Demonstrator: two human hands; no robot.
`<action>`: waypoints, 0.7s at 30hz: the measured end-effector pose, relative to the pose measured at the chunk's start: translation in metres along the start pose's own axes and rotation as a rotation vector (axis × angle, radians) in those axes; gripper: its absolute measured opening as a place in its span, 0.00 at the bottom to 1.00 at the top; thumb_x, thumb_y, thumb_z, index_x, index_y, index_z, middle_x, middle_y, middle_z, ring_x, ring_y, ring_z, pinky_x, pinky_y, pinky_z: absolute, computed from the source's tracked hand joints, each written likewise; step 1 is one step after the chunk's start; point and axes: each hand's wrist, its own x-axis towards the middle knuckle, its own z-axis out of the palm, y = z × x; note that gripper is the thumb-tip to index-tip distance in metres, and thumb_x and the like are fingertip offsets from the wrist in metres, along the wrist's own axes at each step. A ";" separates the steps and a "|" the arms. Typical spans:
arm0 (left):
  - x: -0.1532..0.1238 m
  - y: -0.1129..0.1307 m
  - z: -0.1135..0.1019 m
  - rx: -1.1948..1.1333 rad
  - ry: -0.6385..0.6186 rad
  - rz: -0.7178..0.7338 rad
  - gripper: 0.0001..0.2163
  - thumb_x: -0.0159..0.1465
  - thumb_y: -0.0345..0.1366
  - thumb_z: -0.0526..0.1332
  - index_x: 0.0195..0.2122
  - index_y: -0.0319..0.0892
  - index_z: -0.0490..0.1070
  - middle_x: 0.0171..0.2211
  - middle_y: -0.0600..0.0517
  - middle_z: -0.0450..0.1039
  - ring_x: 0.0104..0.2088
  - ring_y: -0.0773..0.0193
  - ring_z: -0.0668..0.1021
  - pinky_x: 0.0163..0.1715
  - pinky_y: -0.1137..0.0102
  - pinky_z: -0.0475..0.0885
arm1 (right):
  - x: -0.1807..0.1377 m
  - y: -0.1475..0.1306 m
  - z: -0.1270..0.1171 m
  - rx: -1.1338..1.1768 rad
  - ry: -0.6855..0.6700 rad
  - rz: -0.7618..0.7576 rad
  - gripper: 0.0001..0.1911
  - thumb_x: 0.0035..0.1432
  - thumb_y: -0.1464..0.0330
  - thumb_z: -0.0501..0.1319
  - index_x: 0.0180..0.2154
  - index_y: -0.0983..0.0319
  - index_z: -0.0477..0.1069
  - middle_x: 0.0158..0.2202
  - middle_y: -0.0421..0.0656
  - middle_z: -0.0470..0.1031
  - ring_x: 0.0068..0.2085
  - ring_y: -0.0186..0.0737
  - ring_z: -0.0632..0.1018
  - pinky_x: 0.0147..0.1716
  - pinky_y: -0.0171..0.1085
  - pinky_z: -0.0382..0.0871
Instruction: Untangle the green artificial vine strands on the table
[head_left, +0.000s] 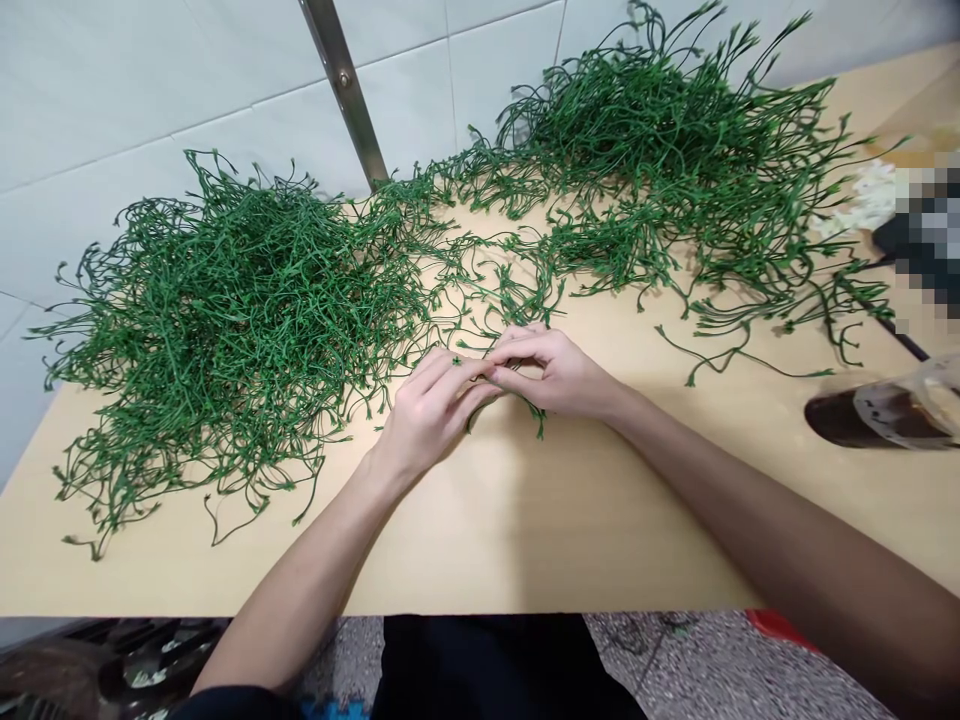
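Note:
Both hands meet at the middle of a pale wooden table (525,520). My left hand (431,410) has its fingers curled and pinched on a thin green plastic stem (536,415). My right hand (551,372) pinches the same stem from the other side, fingertips touching those of the left. A short end of the stem hangs below my right hand. A large heap of green stems (225,310) lies to the left of the hands, and a second heap (675,160) spreads at the back right.
A clear plastic cup of dark drink (885,412) lies at the right edge. Small white pieces (862,205) sit at the far right beside a pixelated patch. A metal bar (345,85) leans on the white tiled wall behind. Speckled floor shows below the table's near edge.

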 end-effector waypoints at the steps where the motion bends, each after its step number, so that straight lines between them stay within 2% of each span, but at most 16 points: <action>1: 0.000 0.001 0.000 0.011 0.016 -0.025 0.08 0.64 0.32 0.65 0.44 0.41 0.72 0.34 0.50 0.78 0.35 0.66 0.78 0.37 0.71 0.75 | 0.000 0.000 0.000 -0.004 0.000 0.008 0.09 0.59 0.67 0.61 0.35 0.61 0.81 0.28 0.43 0.78 0.32 0.38 0.73 0.37 0.38 0.68; 6: -0.001 0.006 0.002 0.043 0.083 -0.201 0.04 0.65 0.33 0.63 0.39 0.42 0.68 0.31 0.54 0.75 0.30 0.70 0.77 0.32 0.75 0.74 | 0.000 -0.001 0.001 -0.003 -0.016 0.003 0.09 0.60 0.67 0.62 0.32 0.60 0.80 0.28 0.43 0.79 0.34 0.39 0.74 0.39 0.40 0.67; 9: 0.000 0.006 0.001 0.081 0.022 -0.187 0.02 0.67 0.32 0.60 0.39 0.42 0.70 0.31 0.53 0.76 0.31 0.69 0.78 0.33 0.74 0.74 | 0.001 -0.003 0.000 -0.007 -0.026 -0.006 0.09 0.60 0.67 0.61 0.33 0.60 0.80 0.27 0.42 0.79 0.33 0.38 0.73 0.38 0.40 0.66; 15: 0.000 -0.003 -0.003 0.119 -0.067 -0.155 0.07 0.68 0.35 0.59 0.44 0.41 0.75 0.35 0.49 0.76 0.35 0.65 0.76 0.37 0.71 0.73 | 0.001 -0.002 0.002 0.017 0.000 0.007 0.09 0.61 0.66 0.61 0.32 0.61 0.80 0.28 0.43 0.78 0.32 0.38 0.73 0.38 0.39 0.67; 21: 0.003 -0.005 -0.008 0.229 -0.130 -0.199 0.05 0.67 0.37 0.61 0.38 0.42 0.74 0.38 0.47 0.72 0.42 0.58 0.70 0.43 0.63 0.69 | 0.000 -0.002 0.004 -0.009 0.044 0.054 0.09 0.60 0.67 0.60 0.33 0.62 0.79 0.28 0.43 0.78 0.33 0.38 0.73 0.36 0.38 0.66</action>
